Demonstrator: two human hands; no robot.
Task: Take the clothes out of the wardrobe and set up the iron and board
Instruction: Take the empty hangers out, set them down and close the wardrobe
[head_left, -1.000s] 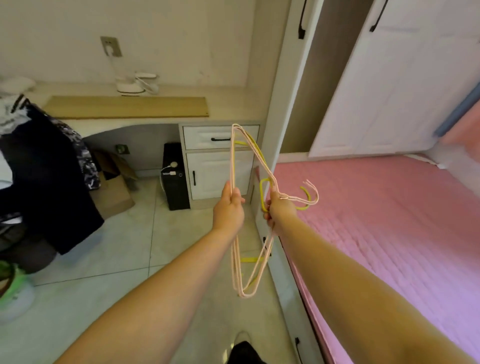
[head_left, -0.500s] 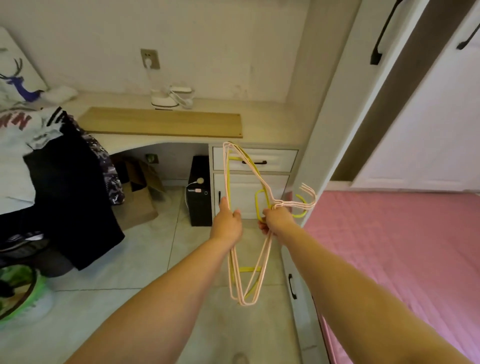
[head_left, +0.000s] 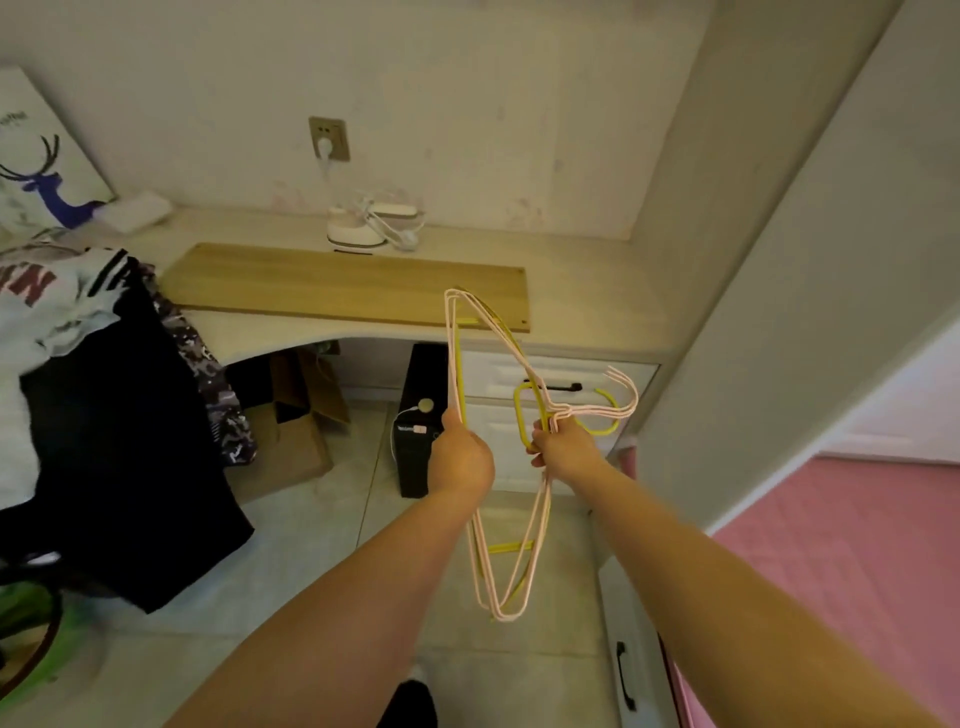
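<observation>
Beyond both hands stands the pale built-in desk (head_left: 582, 291), and on it lies a flat light-wood board (head_left: 343, 283) with a small white iron (head_left: 358, 234) behind it, plugged in at the wall. Far to the left of the left hand (head_left: 460, 460), a heap of dark and white clothes (head_left: 98, 395) hangs down. Both hands are closed on a bundle of thin pink and yellow wire hangers (head_left: 493, 467): the right hand (head_left: 569, 452) pinches the necks below the hooks, probably so that they stay together.
</observation>
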